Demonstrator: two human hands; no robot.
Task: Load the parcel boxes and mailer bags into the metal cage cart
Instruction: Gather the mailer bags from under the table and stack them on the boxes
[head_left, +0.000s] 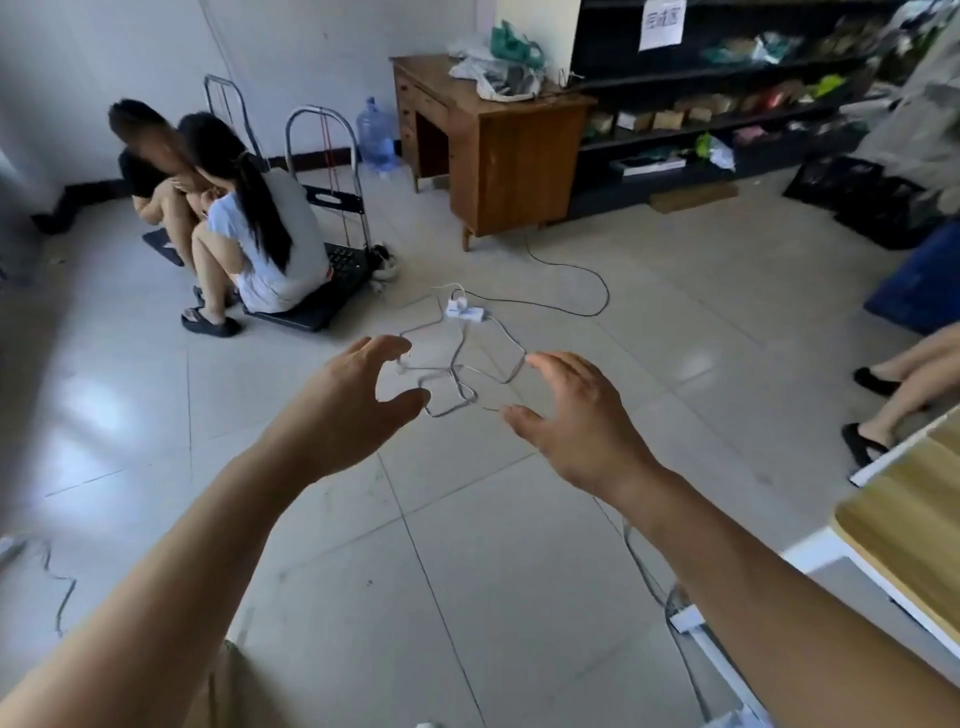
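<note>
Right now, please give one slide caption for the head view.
Empty left hand and empty right hand reach forward above tangled cables and a power strip.

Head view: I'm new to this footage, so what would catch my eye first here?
The left hand and the right hand are stretched forward mid-frame, fingers spread, holding nothing. Just beyond them a white power strip lies among tangled cables on the tiled floor. At the rear left two people sit on a flat trolley, with a wooden desk to their right.
</note>
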